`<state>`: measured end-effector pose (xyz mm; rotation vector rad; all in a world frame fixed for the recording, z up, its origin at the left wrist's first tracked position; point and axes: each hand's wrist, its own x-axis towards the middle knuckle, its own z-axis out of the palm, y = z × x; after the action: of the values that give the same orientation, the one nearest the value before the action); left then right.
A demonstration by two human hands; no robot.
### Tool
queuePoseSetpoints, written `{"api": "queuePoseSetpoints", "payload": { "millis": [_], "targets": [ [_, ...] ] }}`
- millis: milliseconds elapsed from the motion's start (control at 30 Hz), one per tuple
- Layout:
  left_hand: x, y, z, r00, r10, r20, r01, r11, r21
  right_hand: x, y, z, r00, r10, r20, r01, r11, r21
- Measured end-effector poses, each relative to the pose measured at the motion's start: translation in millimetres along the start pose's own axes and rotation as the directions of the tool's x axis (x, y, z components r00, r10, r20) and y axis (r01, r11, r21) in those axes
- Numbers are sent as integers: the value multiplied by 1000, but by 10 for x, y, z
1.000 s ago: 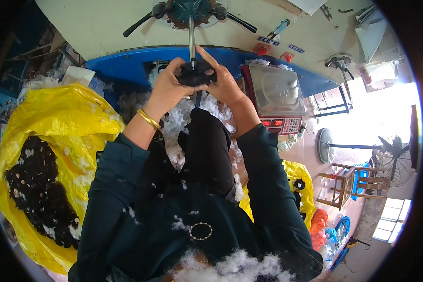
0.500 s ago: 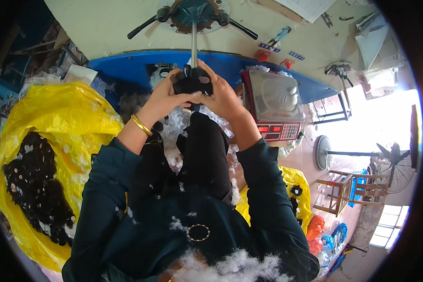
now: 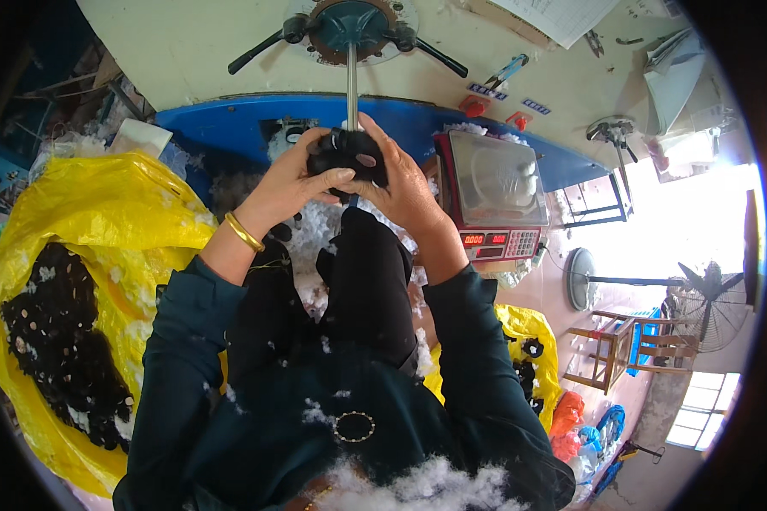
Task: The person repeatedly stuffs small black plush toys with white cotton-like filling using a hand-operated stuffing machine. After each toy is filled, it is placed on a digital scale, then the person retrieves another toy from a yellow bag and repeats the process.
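Both hands hold a small black plush piece (image 3: 341,153) with a pale oval patch at the end of a thin metal tube (image 3: 352,85). My left hand (image 3: 294,177) wraps its left side, the thumb across its lower front. On the right side, my right hand (image 3: 405,186) curls its fingers around the piece, close to the left thumb. The tube comes out of a dark round machine fitting (image 3: 349,32) with two black handles. Where the tube meets the piece is hidden by the plush and fingers. White fluffy stuffing (image 3: 309,243) lies below the hands.
At left a yellow woven sack (image 3: 137,192) holds many black plush pieces (image 3: 64,341). A red digital scale (image 3: 496,183) stands right of my right forearm. Another yellow sack (image 3: 541,328) sits at lower right. Red switches (image 3: 475,106) and pliers (image 3: 511,66) are on the machine panel.
The black piece looks rounder and fuller, and its pale patch has shifted slightly down and left. Both hands stay around it, with small finger shifts.
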<state>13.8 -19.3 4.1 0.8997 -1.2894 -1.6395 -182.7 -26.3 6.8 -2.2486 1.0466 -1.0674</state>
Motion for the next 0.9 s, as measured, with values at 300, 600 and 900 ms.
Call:
{"api": "queuePoseSetpoints", "payload": {
  "millis": [300, 600, 900],
  "targets": [
    [273, 8, -127, 994, 103, -37, -91, 968, 235, 250, 350, 26, 997, 27, 72, -27, 1000, 5],
    [1, 417, 329, 992, -117, -49, 121, 987, 102, 50, 25, -335, 905, 333, 264, -424, 746, 514],
    [-166, 253, 172, 990, -103, -100, 108, 993, 43, -104, -262, -53, 979, 196, 61, -205, 925, 319]
  ]
}}
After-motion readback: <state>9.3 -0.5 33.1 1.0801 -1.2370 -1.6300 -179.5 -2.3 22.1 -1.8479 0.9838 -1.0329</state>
